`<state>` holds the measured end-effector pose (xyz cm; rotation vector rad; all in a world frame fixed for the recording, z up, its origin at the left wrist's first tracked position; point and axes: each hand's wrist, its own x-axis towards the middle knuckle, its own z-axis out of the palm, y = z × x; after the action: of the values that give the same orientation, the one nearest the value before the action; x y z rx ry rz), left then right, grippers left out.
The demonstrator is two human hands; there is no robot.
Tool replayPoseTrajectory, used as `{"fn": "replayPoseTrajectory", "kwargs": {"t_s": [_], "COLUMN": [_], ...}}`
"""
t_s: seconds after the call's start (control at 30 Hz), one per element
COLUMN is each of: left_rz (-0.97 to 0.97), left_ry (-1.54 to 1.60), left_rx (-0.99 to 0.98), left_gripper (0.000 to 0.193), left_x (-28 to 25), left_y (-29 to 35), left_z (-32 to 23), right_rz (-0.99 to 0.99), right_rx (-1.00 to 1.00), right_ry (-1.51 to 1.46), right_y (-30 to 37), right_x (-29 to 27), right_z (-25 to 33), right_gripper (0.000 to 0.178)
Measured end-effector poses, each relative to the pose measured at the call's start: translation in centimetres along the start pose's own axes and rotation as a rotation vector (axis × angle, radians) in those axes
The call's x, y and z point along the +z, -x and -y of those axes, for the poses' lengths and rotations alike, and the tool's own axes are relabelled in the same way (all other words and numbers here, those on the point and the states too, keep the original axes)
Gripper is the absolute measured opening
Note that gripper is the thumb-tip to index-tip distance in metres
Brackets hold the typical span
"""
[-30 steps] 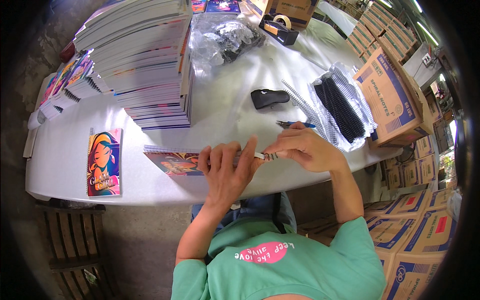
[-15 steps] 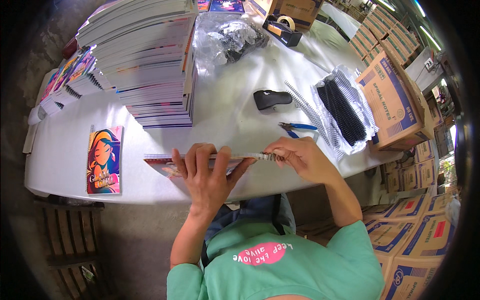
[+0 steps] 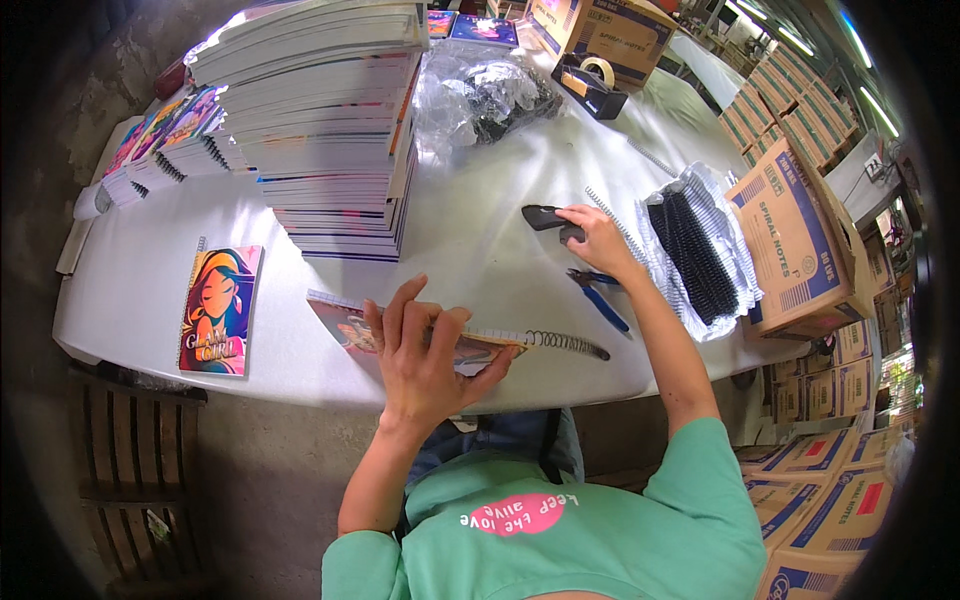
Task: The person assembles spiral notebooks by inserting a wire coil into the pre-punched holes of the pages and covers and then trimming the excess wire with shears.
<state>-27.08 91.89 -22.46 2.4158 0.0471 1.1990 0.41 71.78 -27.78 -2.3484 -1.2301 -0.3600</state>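
My left hand [image 3: 415, 345] is closed round a notebook [image 3: 350, 322] standing tilted on its edge near the table's front, its pages and colourful cover partly behind my fingers. From the notebook's right end sticks out a dark wire spiral coil [image 3: 565, 342], its far tip loose over the table. My right hand [image 3: 598, 240] reaches forward and grips the right end of a small black handheld tool [image 3: 543, 217] lying on the table; its kind does not show. Below my right wrist lie blue-handled pliers [image 3: 603, 302], their handles apart.
A tall stack of notebooks [image 3: 330, 150] stands at the back left. One coil-bound notebook [image 3: 218, 312] lies at the left. Black coils [image 3: 690, 260] rest in white wrapping beside a cardboard box [image 3: 795, 245]. Farther back are a tape dispenser [image 3: 590, 88] and crumpled clear plastic [image 3: 485, 95].
My right hand has let go of the coil and moved forward onto the black tool. The pliers have turned, one handle now pointing toward me. My left hand still holds the notebook, now more tilted.
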Motion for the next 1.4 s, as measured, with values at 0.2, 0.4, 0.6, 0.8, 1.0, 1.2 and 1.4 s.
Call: {"fn": "replayPoseTrajectory", "kwargs": {"t_s": [0.2, 0.4, 0.6, 0.8, 1.0, 1.2, 1.4], "left_rz": [-0.019, -0.027, -0.029, 0.026, -0.024, -0.085, -0.087], "left_ry": [0.006, 0.002, 0.029, 0.040, 0.103, 0.107, 0.177], "left_rx": [-0.022, -0.005, 0.014, -0.008, -0.045, 0.022, 0.006], "left_gripper": [0.045, 0.048, 0.047, 0.051, 0.057, 0.039, 0.039], "left_x": [0.2, 0.2, 0.4, 0.3, 0.3, 0.9, 0.2], "left_y": [0.1, 0.1, -0.4, -0.1, -0.1, -0.1, -0.2], "left_z": [-0.1, 0.4, 0.7, 0.8, 0.8, 1.5, 1.4], "right_rz": [-0.127, 0.212, 0.305, 0.261, 0.274, 0.318, 0.322], "right_rx": [0.368, 0.014, -0.057, -0.070, -0.148, -0.214, -0.242], "right_ry": [-0.996, -1.002, -0.920, -0.874, -0.926, -0.873, -0.925], "right_y": [0.0, 1.0, 0.2, -0.3, -0.9, -2.2, -1.5], "right_x": [-4.6, -3.7, -3.5, -4.7, -5.7, -6.6, -5.7], "right_z": [7.0, 11.9, 11.6, 13.2, 13.6, 14.0, 15.4], "right_gripper": [0.021, 0.019, 0.022, 0.014, 0.016, 0.015, 0.016]}}
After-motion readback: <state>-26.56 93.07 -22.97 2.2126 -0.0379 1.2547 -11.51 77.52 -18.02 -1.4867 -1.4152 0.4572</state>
